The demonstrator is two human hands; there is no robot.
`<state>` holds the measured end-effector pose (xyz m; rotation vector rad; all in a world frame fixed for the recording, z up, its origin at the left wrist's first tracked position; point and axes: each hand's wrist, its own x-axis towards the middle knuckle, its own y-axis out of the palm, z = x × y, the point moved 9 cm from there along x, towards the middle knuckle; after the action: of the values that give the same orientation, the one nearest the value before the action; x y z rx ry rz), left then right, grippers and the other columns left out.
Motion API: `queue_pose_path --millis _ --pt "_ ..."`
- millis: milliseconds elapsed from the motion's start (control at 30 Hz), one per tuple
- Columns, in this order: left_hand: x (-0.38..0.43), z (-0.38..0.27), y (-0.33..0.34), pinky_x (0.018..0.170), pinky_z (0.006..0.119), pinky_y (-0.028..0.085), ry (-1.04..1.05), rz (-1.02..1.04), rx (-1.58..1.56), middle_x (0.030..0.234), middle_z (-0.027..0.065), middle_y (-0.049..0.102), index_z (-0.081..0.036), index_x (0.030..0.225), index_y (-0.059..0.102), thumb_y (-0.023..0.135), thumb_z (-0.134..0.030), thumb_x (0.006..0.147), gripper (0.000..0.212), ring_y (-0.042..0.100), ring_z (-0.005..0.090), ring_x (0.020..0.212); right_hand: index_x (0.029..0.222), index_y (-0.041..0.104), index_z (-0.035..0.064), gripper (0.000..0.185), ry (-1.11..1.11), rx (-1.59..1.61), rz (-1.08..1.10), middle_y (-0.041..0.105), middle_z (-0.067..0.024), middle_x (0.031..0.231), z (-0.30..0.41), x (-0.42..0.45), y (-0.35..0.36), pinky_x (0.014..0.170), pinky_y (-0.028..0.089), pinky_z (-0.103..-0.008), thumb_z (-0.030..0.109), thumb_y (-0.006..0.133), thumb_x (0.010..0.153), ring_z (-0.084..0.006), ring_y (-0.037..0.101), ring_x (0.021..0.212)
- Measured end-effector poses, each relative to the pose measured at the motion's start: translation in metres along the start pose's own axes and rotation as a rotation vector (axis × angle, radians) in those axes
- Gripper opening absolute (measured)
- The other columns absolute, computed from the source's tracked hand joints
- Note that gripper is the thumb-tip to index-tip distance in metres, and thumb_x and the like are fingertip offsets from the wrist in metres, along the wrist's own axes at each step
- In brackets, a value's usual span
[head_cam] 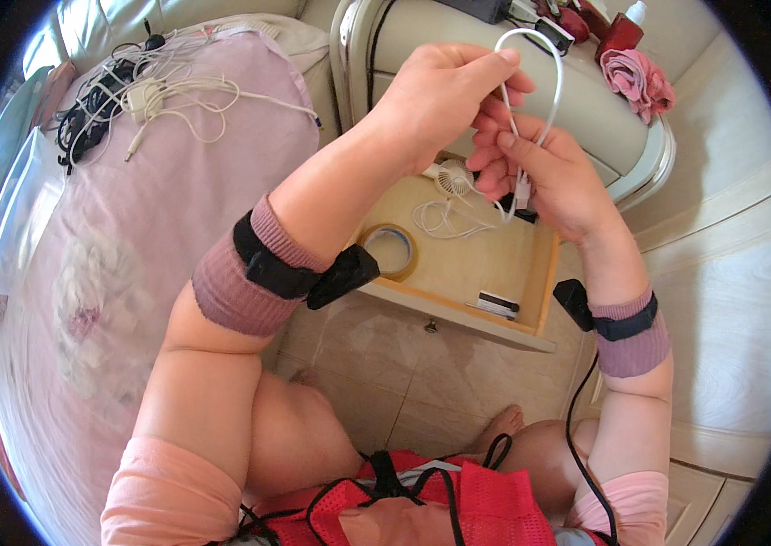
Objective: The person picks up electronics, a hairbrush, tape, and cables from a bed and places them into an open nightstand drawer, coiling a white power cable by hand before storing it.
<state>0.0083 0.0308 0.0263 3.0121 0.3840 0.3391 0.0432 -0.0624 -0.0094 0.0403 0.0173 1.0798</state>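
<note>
Both of my hands are raised above an open wooden drawer (467, 266), holding one white cable (558, 82). The cable arches in a loop over my fingers. My left hand (450, 89) pinches one side of the loop between thumb and fingertips. Just below and to the right, my right hand (552, 160) grips the cable where its strands run together. A white plug (523, 194) hangs under the right hand's fingers. More thin white cord (443, 218) lies loosely coiled in the drawer beneath; whether it joins the held cable I cannot tell.
In the drawer are a roll of tape (407, 239), a small white fan (453, 177) and a small black-and-white item (498, 304). Tangled cables (146, 95) lie on the pink bedspread (221, 184) at left. A pink fabric rose (634, 82) sits on the pale cabinet (603, 136).
</note>
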Motion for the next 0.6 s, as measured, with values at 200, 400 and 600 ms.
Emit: queue_pose_path --millis 200,400,600 --pt "0.006 0.015 0.0 0.073 0.026 0.043 -0.005 -0.041 0.101 0.089 0.0027 0.063 -0.003 0.102 0.065 0.049 -0.036 0.095 0.038 0.054 0.0106 0.081 0.1 0.058 0.0032 0.018 -0.02 0.28 -0.044 0.053 -0.0002 0.068 0.013 -0.002 -0.027 0.042 0.028 -0.02 0.018 0.05 0.095 -0.0051 0.038 0.048" --pt "-0.008 0.051 0.058 0.097 0.033 0.04 -0.151 0.405 0.059 0.11 0.0095 0.063 0.001 0.112 0.059 0.037 -0.045 0.099 0.053 0.056 0.0179 0.107 0.101 0.056 0.0047 0.017 -0.187 0.461 -0.096 0.051 -0.0003 0.064 0.037 -0.002 -0.049 0.041 0.027 -0.0208 0.019 0.047 0.096 -0.0063 0.036 0.046" --pt "-0.008 0.052 0.058 0.077 0.025 0.044 -0.145 0.538 0.293 0.082 0.0 0.061 -0.002 0.092 0.066 0.055 -0.027 0.094 0.027 0.054 0.0092 0.08 0.1 0.055 0.0053 0.019 -0.262 0.565 -0.146 0.051 -0.0017 0.064 0.051 -0.008 -0.082 0.042 0.026 -0.022 0.021 0.046 0.096 -0.0076 0.034 0.045"
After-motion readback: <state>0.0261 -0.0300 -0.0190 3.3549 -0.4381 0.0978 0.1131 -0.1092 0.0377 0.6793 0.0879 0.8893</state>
